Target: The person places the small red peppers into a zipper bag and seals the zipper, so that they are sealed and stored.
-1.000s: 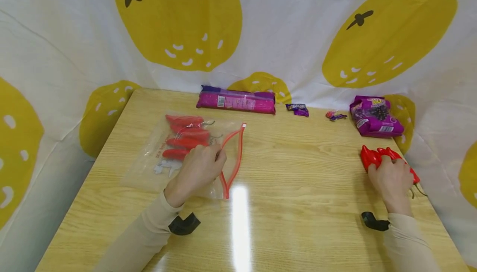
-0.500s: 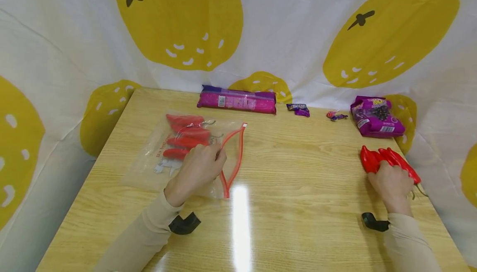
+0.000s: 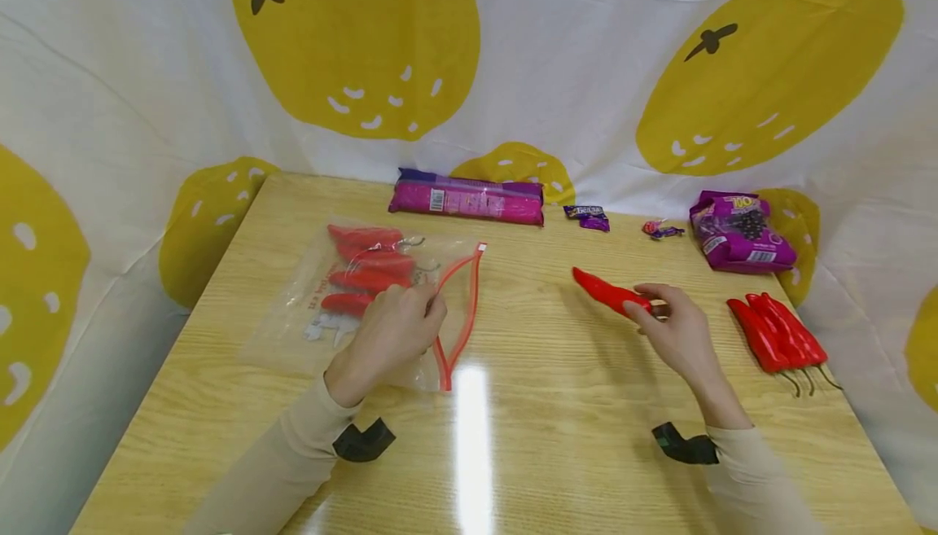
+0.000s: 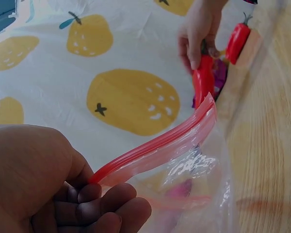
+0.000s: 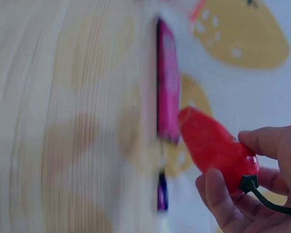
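My left hand (image 3: 388, 335) pinches the red zip edge of a clear zip bag (image 3: 278, 348) lying on the table. In the left wrist view that zip edge (image 4: 155, 143) runs out from between thumb and curled fingers, and the bag's mouth gapes. Several red chili peppers (image 3: 374, 274) show through the plastic, beside something whitish. Above the table's middle, my right hand (image 3: 681, 339) grips one red chili pepper (image 3: 604, 292) near its stem, tip toward the bag. The right wrist view shows thumb and fingers around this pepper (image 5: 216, 145), its green stem toward the palm.
Three red chili peppers (image 3: 780, 335) lie side by side near the table's right edge. Behind them stands a purple packet (image 3: 740, 234). Along the back lie a long magenta packet (image 3: 469, 199), small purple wrapped sweets (image 3: 589, 217) and another small wrapped piece (image 3: 663, 230). A patterned cloth hangs behind.
My right hand has lifted one pepper from the group at the right and moved left with it above the table. The left hand and the bag have stayed in place.
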A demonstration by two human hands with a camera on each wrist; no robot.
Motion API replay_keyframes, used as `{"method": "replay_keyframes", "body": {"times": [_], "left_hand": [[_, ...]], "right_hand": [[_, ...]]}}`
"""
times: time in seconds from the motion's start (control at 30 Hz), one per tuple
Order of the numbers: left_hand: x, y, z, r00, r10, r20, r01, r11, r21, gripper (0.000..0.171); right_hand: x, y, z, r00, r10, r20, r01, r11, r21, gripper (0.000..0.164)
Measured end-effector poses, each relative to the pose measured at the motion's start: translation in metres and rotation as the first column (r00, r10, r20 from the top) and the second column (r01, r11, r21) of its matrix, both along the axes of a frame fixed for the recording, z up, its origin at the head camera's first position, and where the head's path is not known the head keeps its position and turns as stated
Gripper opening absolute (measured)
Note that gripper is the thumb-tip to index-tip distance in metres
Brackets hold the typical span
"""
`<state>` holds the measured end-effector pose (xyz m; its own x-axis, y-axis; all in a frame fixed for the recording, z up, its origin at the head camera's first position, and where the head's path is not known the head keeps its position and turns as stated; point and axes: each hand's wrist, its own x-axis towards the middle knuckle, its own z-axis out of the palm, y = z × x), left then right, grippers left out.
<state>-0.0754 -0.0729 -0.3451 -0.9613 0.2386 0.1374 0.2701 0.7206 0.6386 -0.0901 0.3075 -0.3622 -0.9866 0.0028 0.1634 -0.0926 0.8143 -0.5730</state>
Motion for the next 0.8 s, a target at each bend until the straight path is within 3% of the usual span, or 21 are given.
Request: {"method": "replay_keyframes", "body": {"times": [0.1,0.23,0.43,0.67,0.73,0.8], "left_hand": [[0.0,0.0,0.0,1.0,-0.003,0.005,0.003,1.0,0.007,0.031],[0.001,0.001,0.001,0.999,-0.003,0.039,0.003,1.0,0.008,0.029],[0.002,0.002,0.003,0.997,0.005,0.081,-0.005,1.0,-0.005,0.024],[0.002,0.003,0.003,0.998,0.0,0.065,0.002,1.0,-0.028,0.023],[0.002,0.003,0.003,0.998,0.0,0.062,0.002,0.999,-0.033,0.023],[0.002,0.003,0.003,0.998,0.0,0.057,0.002,0.999,-0.036,0.024]], "right_hand": [[0.003,-0.04,0.001,0.989,0.144,0.029,-0.137,0.978,-0.156,0.038],[0.008,-0.088,0.0,0.952,0.298,0.071,-0.275,0.932,-0.235,0.033],[0.01,-0.139,-0.005,0.86,0.505,0.08,-0.475,0.847,-0.239,0.031],[0.007,-0.172,-0.013,0.744,0.663,0.083,-0.623,0.734,-0.271,0.038],[0.005,-0.179,-0.015,0.722,0.688,0.075,-0.652,0.712,-0.26,0.04],[0.003,-0.186,-0.016,0.714,0.696,0.069,-0.666,0.707,-0.239,0.04]]}}
